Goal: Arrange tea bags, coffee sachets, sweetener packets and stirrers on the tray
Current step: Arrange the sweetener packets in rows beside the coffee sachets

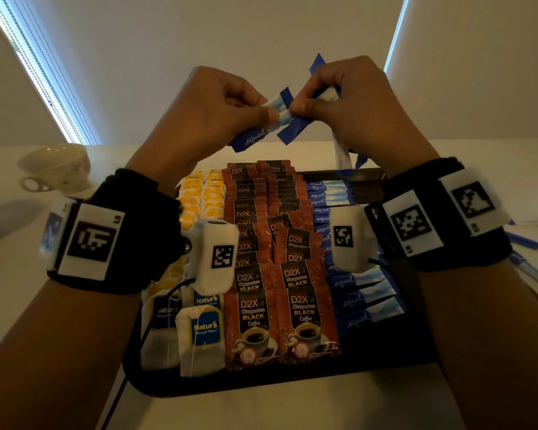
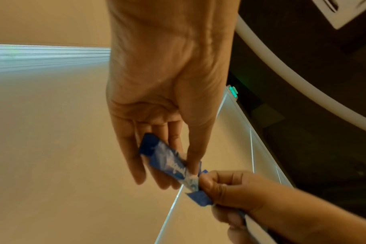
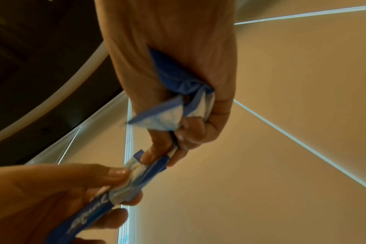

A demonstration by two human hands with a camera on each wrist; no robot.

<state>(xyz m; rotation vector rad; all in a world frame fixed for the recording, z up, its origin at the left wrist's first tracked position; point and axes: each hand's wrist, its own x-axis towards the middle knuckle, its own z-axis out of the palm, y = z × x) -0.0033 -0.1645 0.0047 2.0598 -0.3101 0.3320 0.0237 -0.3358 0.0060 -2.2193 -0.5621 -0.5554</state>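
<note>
Above a dark rectangular tray (image 1: 261, 383), the left hand (image 1: 205, 116) pinches a blue-and-white sweetener stick packet (image 1: 261, 128) while the right hand (image 1: 351, 110) grips a bunch of the same packets (image 1: 295, 128). On the tray lie yellow-tagged tea bags (image 1: 202, 336), red-brown coffee sachets (image 1: 280, 321) and blue sweetener packets (image 1: 364, 299) in rows. A pale teacup (image 1: 56, 169) stands on the white tabletop (image 1: 19, 305).

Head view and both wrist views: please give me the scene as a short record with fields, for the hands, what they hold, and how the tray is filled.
left hand: raised above the tray, left hand pinches one blue Equal sweetener packet
right hand: right hand grips a bunch of sweetener packets
tray: dark tray on a pale table
left column: tea bags
middle columns: D2X coffee sachets
right column: Equal packets
off tray: cup at far left; blue and white items at the right edge, too blurred to name
</note>
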